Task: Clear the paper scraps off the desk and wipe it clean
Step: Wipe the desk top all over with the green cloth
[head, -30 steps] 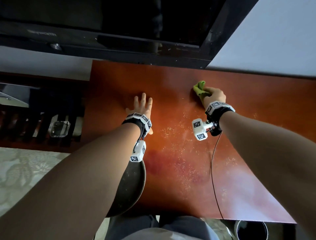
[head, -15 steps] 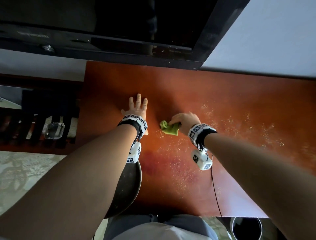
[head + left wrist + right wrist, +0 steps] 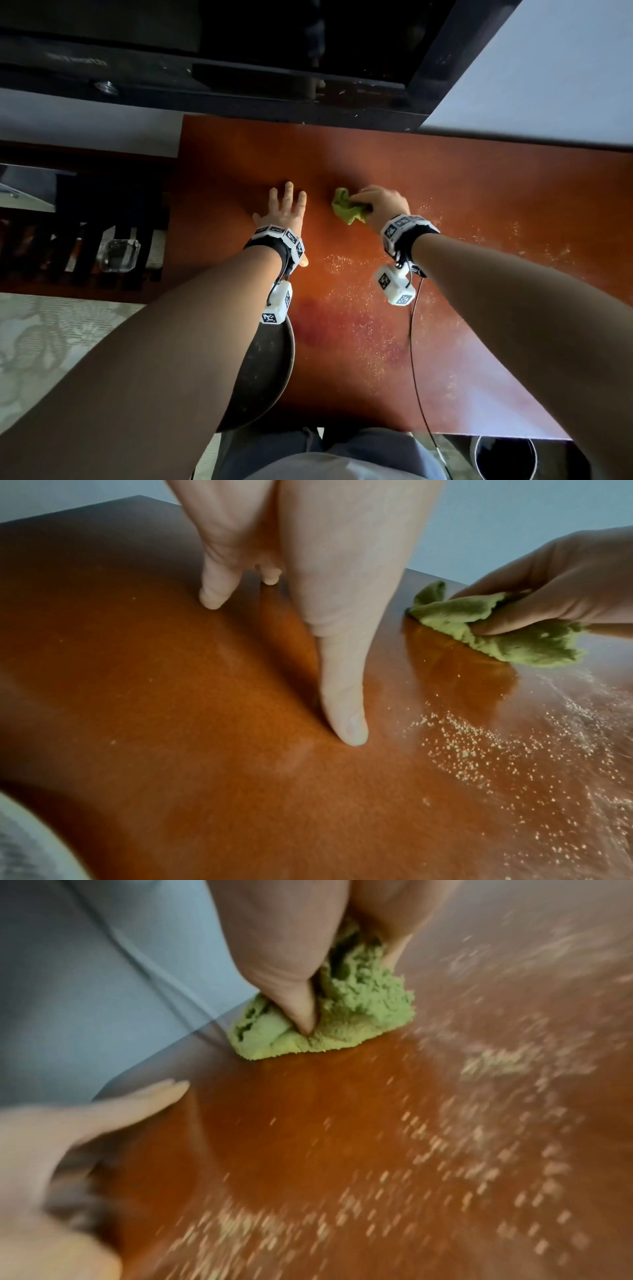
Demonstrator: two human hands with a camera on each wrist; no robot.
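Two hands on desk (image 3: 445, 192): right hand (image 3: 383, 202) grips green cloth (image 3: 346, 209); left hand (image 3: 284, 212) seemingly flat, fingers spread.

a dark, glossy black unit (image 3: 239, 51) runs across the far side, its lower edge scuffed, with a small round metal knob (image 3: 107, 86) on its front. to the right of it stands a plain pale bluish wall (image 3: 555, 68). on the left, a low dark slatted stand (image 3: 78, 240) carries a clear glass ashtray (image 3: 118, 255). the floor there is pale, patterned in a faint leafy design (image 3: 41, 342). a round black bin with a light rim (image 3: 503, 457) sits low on the right. soft daylight falls from the right.
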